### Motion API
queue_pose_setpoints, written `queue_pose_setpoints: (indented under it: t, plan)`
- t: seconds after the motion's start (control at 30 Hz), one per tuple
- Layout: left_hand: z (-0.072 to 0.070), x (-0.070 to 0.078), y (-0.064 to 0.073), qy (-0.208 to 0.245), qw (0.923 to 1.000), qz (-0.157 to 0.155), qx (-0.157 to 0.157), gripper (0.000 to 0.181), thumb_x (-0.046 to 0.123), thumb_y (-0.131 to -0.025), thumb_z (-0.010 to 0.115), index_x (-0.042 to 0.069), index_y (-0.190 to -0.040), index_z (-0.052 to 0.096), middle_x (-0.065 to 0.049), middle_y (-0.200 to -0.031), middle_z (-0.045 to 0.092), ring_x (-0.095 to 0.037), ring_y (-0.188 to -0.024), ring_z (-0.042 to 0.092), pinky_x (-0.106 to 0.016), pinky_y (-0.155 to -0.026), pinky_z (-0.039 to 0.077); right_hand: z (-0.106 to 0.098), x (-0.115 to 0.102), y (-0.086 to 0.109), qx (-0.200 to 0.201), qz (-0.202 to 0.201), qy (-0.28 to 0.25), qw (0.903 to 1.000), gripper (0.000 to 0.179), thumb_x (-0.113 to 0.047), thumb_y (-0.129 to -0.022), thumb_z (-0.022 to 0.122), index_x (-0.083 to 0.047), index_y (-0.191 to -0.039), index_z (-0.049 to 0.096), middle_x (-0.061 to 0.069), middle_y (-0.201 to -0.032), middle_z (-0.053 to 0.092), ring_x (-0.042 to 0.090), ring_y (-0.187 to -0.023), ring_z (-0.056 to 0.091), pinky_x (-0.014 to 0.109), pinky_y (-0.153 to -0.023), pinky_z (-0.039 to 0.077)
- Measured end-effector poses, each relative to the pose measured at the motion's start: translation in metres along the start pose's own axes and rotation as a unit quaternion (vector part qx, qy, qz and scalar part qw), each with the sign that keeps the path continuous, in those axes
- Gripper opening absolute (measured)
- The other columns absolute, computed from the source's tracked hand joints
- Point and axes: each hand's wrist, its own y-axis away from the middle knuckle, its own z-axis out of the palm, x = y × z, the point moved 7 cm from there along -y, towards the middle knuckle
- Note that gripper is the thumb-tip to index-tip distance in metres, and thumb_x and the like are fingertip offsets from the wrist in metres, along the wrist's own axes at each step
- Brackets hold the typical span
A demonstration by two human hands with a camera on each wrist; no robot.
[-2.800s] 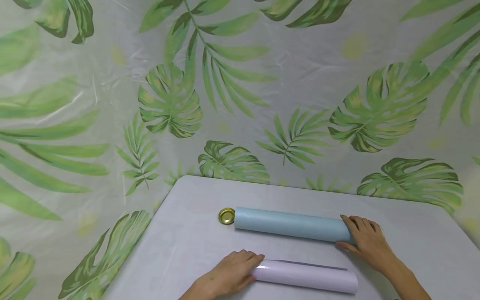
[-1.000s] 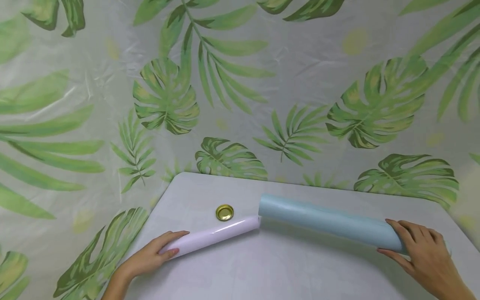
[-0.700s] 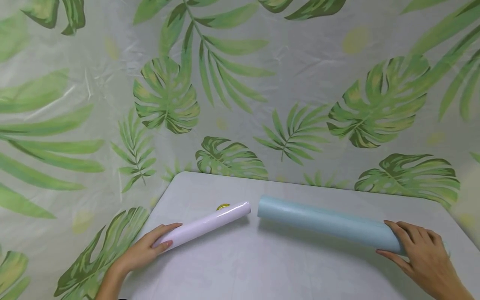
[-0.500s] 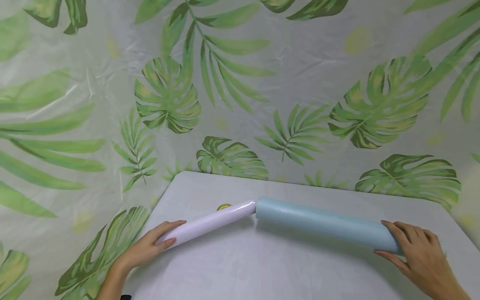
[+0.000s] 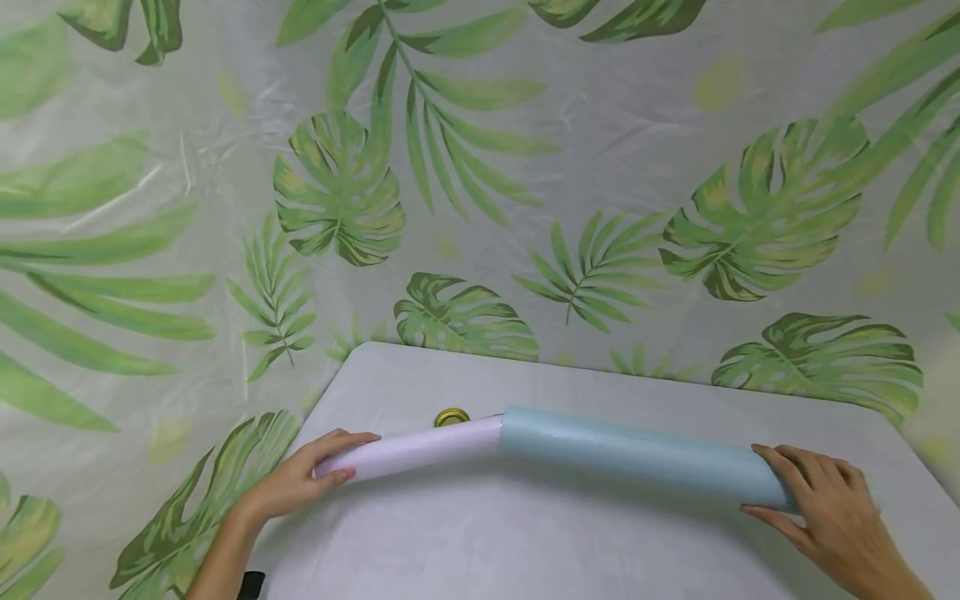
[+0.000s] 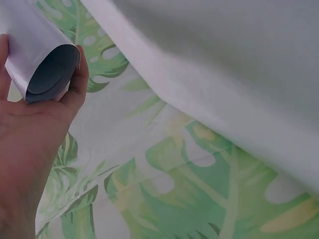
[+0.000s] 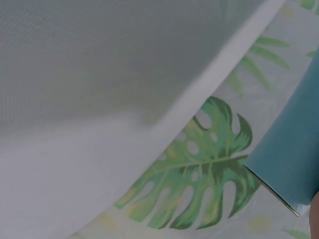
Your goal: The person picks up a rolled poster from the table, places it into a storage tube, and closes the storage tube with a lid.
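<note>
My left hand (image 5: 296, 479) grips the near end of a lavender rolled sheet (image 5: 427, 448), fingers on top and thumb at the front. In the left wrist view, the hollow end of the lavender roll (image 6: 35, 42) shows overlapping layers inside. My right hand (image 5: 836, 521) holds the right end of a thicker light-blue tube (image 5: 630, 454) above the table. The lavender roll's far end meets the blue tube's left opening and appears to sit just within it; the tip is hidden. In the right wrist view, the blue tube (image 7: 289, 149) has a thin metallic rim, with a sliver of finger beside it.
A small round gold lid (image 5: 452, 416) lies on the white table (image 5: 450, 533) behind the lavender roll, which partly covers it. The table's back edge meets a leaf-patterned sheet (image 5: 600, 167) hanging behind and at the left. A black band (image 5: 251, 585) shows beside my left forearm.
Both hands have lifted the lavender roll and blue tube from the table and drawn them apart, then brought their ends together. The tube has shifted left; the roll has levelled and met its opening.
</note>
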Motion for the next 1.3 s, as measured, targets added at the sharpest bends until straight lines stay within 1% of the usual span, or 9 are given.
queue_pose_setpoints:
  t: [0.1,0.33,0.47,0.6,0.77,0.93,1.1,1.2,1.3]
  plan:
    - [-0.003,0.001,-0.002,0.005,0.9999,0.011,-0.005,0.043,0.01,-0.103,0.063,0.014,-0.146,0.058,-0.004,-0.13,0.064,-0.004,-0.105,0.058,-0.026,-0.085,0.049,0.0,-0.006,-0.002,0.005,-0.01,-0.008,0.9999,0.097,-0.088,-0.089,0.032,-0.007,-0.129,0.065,0.021,-0.108,0.065,0.044,-0.095,0.06,0.064,-0.079,0.041]
    - [-0.004,0.008,-0.009,-0.006,0.9997,0.02,-0.015,0.043,0.013,-0.105,0.061,0.017,-0.147,0.058,0.001,-0.129,0.062,-0.004,-0.107,0.057,-0.026,-0.088,0.048,0.001,-0.014,-0.007,0.019,-0.023,-0.005,0.9996,0.095,-0.086,-0.094,0.028,-0.006,-0.127,0.067,0.019,-0.108,0.065,0.041,-0.094,0.06,0.062,-0.08,0.041]
    - [-0.002,0.012,-0.012,-0.005,0.9993,0.028,-0.023,0.043,0.011,-0.105,0.059,0.018,-0.148,0.057,0.0,-0.13,0.062,-0.005,-0.109,0.056,-0.027,-0.089,0.048,0.002,-0.016,-0.009,0.014,-0.022,-0.013,0.9996,0.095,-0.086,-0.094,0.029,-0.005,-0.128,0.067,0.019,-0.11,0.065,0.04,-0.096,0.06,0.061,-0.081,0.041]
    - [0.0,0.016,-0.016,-0.004,0.9991,0.032,-0.03,0.042,0.012,-0.106,0.057,0.018,-0.148,0.057,0.001,-0.13,0.061,-0.005,-0.111,0.056,-0.028,-0.089,0.049,0.003,-0.019,-0.011,0.007,-0.02,-0.03,0.9993,0.095,-0.085,-0.094,0.031,-0.005,-0.129,0.067,0.018,-0.112,0.065,0.038,-0.099,0.059,0.059,-0.083,0.04]
    - [0.002,0.022,-0.021,-0.003,0.9985,0.037,-0.04,0.042,0.014,-0.107,0.057,0.017,-0.149,0.056,0.001,-0.129,0.061,-0.005,-0.114,0.057,-0.028,-0.092,0.049,0.006,-0.023,-0.011,-0.002,-0.019,-0.047,0.9987,0.092,-0.083,-0.095,0.032,-0.006,-0.13,0.067,0.017,-0.113,0.064,0.036,-0.102,0.057,0.056,-0.084,0.038]
    - [0.005,0.027,-0.028,-0.007,0.9983,0.03,-0.049,0.043,0.019,-0.107,0.057,0.018,-0.15,0.056,0.001,-0.13,0.06,-0.006,-0.113,0.057,-0.028,-0.093,0.049,0.006,-0.027,-0.013,-0.005,-0.017,-0.051,0.9986,0.091,-0.083,-0.095,0.033,-0.007,-0.131,0.066,0.017,-0.114,0.064,0.036,-0.102,0.057,0.055,-0.084,0.038]
    - [0.011,0.03,-0.036,-0.015,0.9979,0.025,-0.058,0.042,0.022,-0.107,0.057,0.021,-0.149,0.056,0.002,-0.13,0.06,-0.007,-0.115,0.057,-0.029,-0.096,0.049,0.007,-0.03,-0.015,-0.01,-0.02,-0.058,0.9981,0.091,-0.083,-0.094,0.034,-0.007,-0.133,0.066,0.017,-0.116,0.064,0.036,-0.103,0.057,0.055,-0.087,0.037]
    - [0.015,0.032,-0.04,-0.009,0.9975,0.028,-0.064,0.042,0.023,-0.108,0.057,0.021,-0.149,0.056,0.001,-0.13,0.059,-0.009,-0.115,0.057,-0.029,-0.096,0.049,0.009,-0.031,-0.016,-0.01,-0.02,-0.06,0.998,0.091,-0.083,-0.094,0.034,-0.007,-0.133,0.066,0.017,-0.116,0.064,0.036,-0.103,0.057,0.055,-0.087,0.037]
    - [0.019,0.035,-0.043,0.001,0.9971,0.028,-0.071,0.043,0.022,-0.108,0.057,0.021,-0.15,0.055,0.001,-0.13,0.058,-0.009,-0.112,0.055,-0.027,-0.093,0.048,0.01,-0.032,-0.017,-0.009,-0.02,-0.062,0.9979,0.09,-0.083,-0.094,0.034,-0.008,-0.133,0.065,0.016,-0.116,0.064,0.036,-0.104,0.057,0.055,-0.087,0.037]
